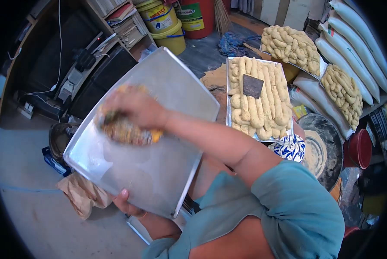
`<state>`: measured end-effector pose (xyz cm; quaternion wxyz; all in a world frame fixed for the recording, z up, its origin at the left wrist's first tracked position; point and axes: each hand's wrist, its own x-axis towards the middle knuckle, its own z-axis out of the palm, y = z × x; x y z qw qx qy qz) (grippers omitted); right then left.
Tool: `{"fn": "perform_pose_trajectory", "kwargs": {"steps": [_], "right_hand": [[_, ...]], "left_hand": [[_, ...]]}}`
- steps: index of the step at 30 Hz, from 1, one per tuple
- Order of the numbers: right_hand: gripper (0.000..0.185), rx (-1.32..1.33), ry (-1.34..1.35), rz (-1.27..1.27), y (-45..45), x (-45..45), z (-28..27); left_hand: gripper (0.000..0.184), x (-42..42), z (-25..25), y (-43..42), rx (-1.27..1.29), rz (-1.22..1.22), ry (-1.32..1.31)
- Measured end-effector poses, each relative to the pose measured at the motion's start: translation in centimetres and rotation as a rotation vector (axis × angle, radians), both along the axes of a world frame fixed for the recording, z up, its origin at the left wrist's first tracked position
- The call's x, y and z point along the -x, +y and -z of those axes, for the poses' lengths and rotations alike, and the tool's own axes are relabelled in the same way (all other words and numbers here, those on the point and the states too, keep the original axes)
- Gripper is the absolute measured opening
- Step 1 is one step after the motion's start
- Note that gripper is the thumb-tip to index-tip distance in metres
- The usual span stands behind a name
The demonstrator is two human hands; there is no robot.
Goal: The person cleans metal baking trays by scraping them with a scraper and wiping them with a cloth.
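A large shallow metal baking tray point(159, 172) is tilted up in front of me. My left hand point(128, 204) grips its lower edge, the thumb lying over the rim and the fingers mostly hidden underneath. Across the tray's inner face, my right hand point(135, 108) presses a crumpled multicoloured cloth point(126, 131) with orange and yellow patches. Motion blurs this hand and the cloth, though the fingers look closed around it. The tray's surface is shiny, with paler patches toward the lower left.
To the right, a tray of dough rolls point(262, 114) carries a dark square plate point(253, 86). Two more dough piles point(290, 45) point(342, 93) rest near stacked white sacks point(353, 47). A black basin point(331, 129) holds flour. Yellow buckets point(163, 21), shelves point(126, 26) and a paper bag point(83, 194) surround me.
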<state>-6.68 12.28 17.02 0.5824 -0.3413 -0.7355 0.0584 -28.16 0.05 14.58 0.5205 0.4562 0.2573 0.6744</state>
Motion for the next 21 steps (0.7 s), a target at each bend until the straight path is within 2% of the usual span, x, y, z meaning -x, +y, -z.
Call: {"fn": "perform_pose_trajectory", "kwargs": {"steps": [1, 2, 3, 5, 7, 9, 11, 13, 14, 15, 17, 19, 21], "right_hand": [[0.046, 0.028, 0.102, 0.041, 1.8, -1.9, 0.6], [0.040, -0.135, 0.153, 0.181, 3.6, -3.8, 1.6], [0.034, -0.013, 0.415, 0.080, 5.7, -6.3, 3.2], [0.039, 0.181, 0.282, 0.463, 2.7, -11.3, 2.4], [0.040, 0.252, 0.480, 0.627, 4.1, -14.3, 8.5], [0.038, 0.358, 0.463, 0.753, 2.9, -14.5, 12.4], [0.039, 0.368, 0.404, 0.729, 0.8, -11.9, 15.1], [0.039, 0.476, 0.359, 0.629, -2.1, -7.5, 15.8], [0.041, 0.486, 0.395, 0.499, -3.3, -5.1, 16.1], [0.042, 0.493, 0.430, 0.368, -4.3, -2.8, 16.1], [0.047, 0.334, 0.366, 0.105, -5.8, 1.3, 14.7], [0.052, 0.164, 0.159, -0.035, -7.3, 2.6, 10.8], [0.051, 0.151, 0.087, -0.064, -5.2, 1.7, 10.5]], "left_hand": [[0.068, 1.3, 0.1, -0.5, -0.006, 0.015, -0.038], [0.068, 2.1, 0.0, -1.0, -0.008, 0.029, -0.073], [0.067, 2.5, -0.6, -1.6, -0.015, 0.032, -0.067], [0.064, 2.7, -1.9, -2.7, -0.037, 0.048, -0.061], [0.063, 3.8, -0.9, -1.6, -0.003, 0.131, -0.101], [0.063, 4.4, 0.3, -0.1, 0.103, 0.239, -0.192], [0.065, 3.7, 1.0, 1.7, 0.292, 0.374, -0.324], [0.065, -0.3, 0.9, 3.5, 0.131, 0.113, -0.197], [0.065, -2.1, 0.8, 4.3, 0.050, -0.018, -0.130], [0.066, -3.0, 0.7, 5.0, 0.022, -0.025, -0.072], [0.066, -4.2, 0.6, 5.8, -0.032, -0.042, 0.041], [0.067, -3.8, 0.9, 6.0, 0.025, -0.042, -0.011], [0.068, -3.2, 1.0, 5.7, 0.107, -0.010, -0.089]]}}
